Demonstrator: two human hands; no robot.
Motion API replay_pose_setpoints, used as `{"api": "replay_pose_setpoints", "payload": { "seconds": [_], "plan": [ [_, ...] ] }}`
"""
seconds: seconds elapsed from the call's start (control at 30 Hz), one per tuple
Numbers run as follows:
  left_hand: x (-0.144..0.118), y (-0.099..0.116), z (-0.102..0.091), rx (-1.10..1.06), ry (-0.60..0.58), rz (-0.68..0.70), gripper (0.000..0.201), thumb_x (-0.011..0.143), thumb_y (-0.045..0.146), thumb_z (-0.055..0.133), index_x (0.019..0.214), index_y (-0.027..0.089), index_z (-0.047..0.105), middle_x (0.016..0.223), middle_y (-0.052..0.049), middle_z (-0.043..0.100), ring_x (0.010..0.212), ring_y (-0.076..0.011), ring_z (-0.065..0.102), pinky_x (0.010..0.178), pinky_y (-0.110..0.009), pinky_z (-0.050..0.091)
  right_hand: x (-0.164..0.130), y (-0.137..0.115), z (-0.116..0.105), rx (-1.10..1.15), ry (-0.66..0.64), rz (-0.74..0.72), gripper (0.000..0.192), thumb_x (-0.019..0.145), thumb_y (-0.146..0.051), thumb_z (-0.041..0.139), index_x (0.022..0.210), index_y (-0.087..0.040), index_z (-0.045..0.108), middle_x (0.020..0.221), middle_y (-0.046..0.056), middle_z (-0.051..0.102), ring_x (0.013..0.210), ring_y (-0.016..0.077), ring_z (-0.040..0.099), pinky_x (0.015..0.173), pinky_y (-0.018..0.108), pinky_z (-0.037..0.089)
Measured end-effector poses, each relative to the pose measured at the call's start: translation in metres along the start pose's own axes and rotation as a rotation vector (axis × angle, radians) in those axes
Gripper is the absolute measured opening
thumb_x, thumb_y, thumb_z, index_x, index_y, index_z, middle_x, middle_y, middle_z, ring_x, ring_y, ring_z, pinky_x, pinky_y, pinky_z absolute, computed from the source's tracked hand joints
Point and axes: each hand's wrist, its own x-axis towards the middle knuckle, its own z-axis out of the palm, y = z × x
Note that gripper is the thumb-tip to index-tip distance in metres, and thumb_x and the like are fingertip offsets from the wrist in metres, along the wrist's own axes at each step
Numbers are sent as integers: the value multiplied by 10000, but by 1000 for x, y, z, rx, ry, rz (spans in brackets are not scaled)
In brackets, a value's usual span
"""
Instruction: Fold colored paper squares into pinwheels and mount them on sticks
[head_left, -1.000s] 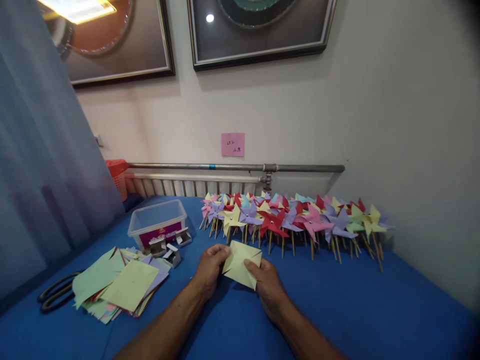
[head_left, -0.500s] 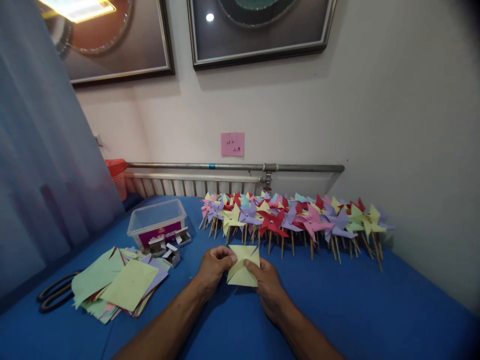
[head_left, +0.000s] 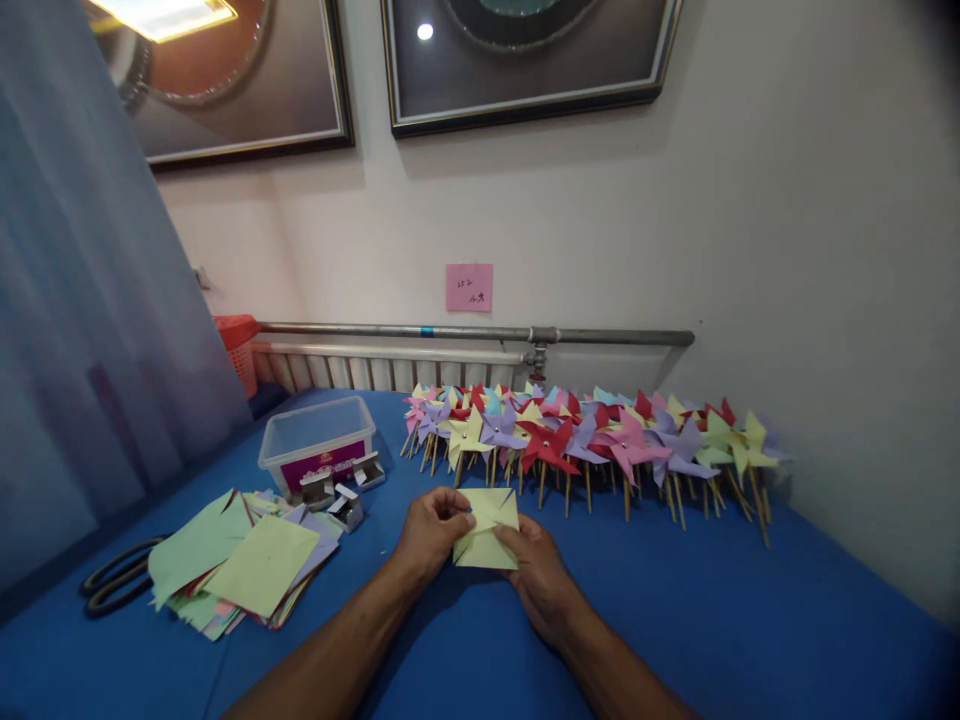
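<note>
your left hand [head_left: 429, 532] and right hand [head_left: 541, 572] pinching one yellow paper square [head_left: 487, 530], one clear tub [head_left: 316, 447], three small boxes [head_left: 345, 507], two scissors handles [head_left: 112, 587], pinwheels [head_left: 585, 440] too many to count

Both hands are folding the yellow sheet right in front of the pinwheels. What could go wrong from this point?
1. The yellow sheet is pinched between left hand and right hand; its thin folded corners might tear or spring back.
2. The pinwheels lie close behind it, so a forward slip could knock them.
3. The paper stack sits by the left forearm and could be scattered.
</note>
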Motion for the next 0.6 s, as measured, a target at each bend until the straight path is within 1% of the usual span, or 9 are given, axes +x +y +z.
{"api": "replay_pose_setpoints", "payload": {
  "seconds": [0.13,0.27,0.37,0.47,0.6],
  "plan": [
    [-1,2,-2,81,21,75,265,547,276,814,718,156,651,569,47,594,520,-83,489,540,-216,372,0,-1,-2,-7,-44,-6,384,665,-394,850,967,-174,758,906,86,797,793,254,728,747,364,548],
    [-3,3,-1,162,28,104,237,581,268,792,737,155,655,591,42,598,540,-91,501,549,-220,375,8,7,-9,-66,24,-23,457,625,-417,892,984,-171,754,830,69,794,698,235,717,667,338,537],
    [-4,2,1,164,42,113,240,589,290,785,739,154,655,599,36,603,546,-96,503,552,-223,381,14,15,-14,-75,63,-44,458,627,-438,895,973,-173,753,804,63,792,679,240,720,659,344,544],
    [-6,2,3,122,49,62,286,575,355,800,699,152,641,578,28,597,531,-102,492,543,-234,379,17,19,-16,-76,81,-79,453,644,-457,885,977,-181,750,798,64,793,722,267,738,682,367,564],
    [-9,4,4,4,-47,-85,366,575,450,817,635,151,615,529,24,570,489,-99,464,519,-244,362,16,19,-15,-112,99,-105,450,647,-468,879,971,-184,749,805,64,794,760,282,745,705,380,572]
  ]
}}
